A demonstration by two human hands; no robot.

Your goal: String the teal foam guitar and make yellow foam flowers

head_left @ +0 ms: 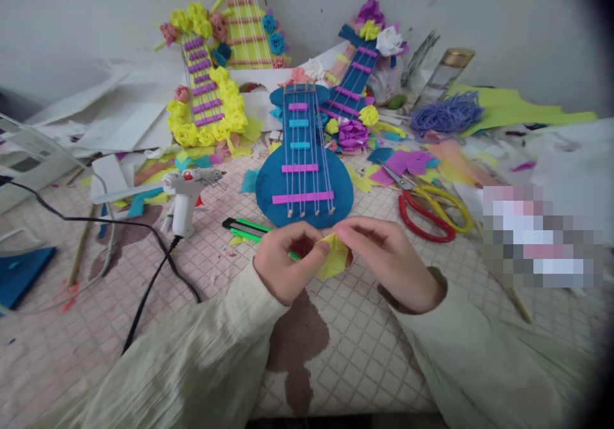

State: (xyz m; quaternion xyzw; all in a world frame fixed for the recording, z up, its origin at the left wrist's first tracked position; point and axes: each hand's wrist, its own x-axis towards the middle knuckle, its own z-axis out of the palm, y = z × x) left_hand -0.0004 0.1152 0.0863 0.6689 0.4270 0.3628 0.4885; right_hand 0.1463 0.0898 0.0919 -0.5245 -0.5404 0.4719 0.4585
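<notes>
Between both hands is a small piece of yellow crepe paper [334, 261]. My left hand [293, 259] pinches its left edge between thumb and fingers. From the other side, my right hand [384, 256] is closed on its upper right edge. Just beyond the hands lies a blue paper guitar [307, 183] with white strings and pink and light-blue bars. A green utility knife [244, 228] rests left of the guitar's base, its near end partly hidden behind my left hand.
A white hot glue gun [183, 202] stands at left with its black cord [158, 256] trailing forward. Red and yellow scissors [426, 208] lie at right. Flower-trimmed paper guitars [204, 90], purple yarn [446, 114] and paper scraps [403, 163] fill the back.
</notes>
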